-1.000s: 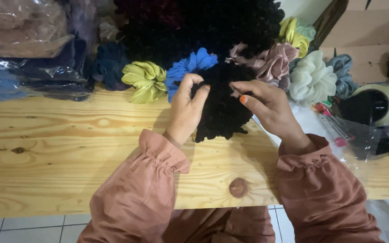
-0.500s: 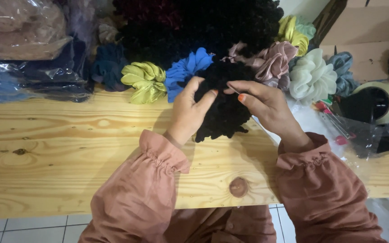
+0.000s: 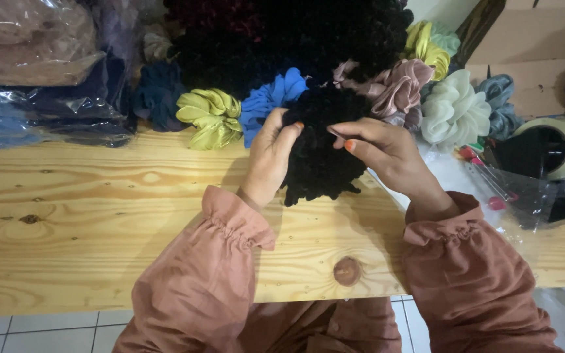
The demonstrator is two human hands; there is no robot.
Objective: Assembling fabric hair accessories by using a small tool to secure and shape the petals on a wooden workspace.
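Black scrunchie [image 3: 322, 157] is hanging between the fingers: left hand [image 3: 271, 157] and right hand [image 3: 387, 153] are both pinching its top edge.

Both forearms come up from 6 o'clock, angled inward toward centre, in pinkish-brown sleeves w/ gathered cuffs at the wrists. Left hand [image 3: 271, 157] sits at approx 11 o'clock from its cuff, back of hand to camera, wrist fairly straight, fingers [image 3: 289, 131] curled to the right toward 3 o'clock, thumb up top, tips pinched closed. Right hand [image 3: 387, 153] opposite, at 10 o'clock from its cuff, wrist bent slightly, fingers stretched left toward 9 o'clock, thumb and index tips pressed together in a pinch. Orange polish on nails. Hands near each other, not touching.
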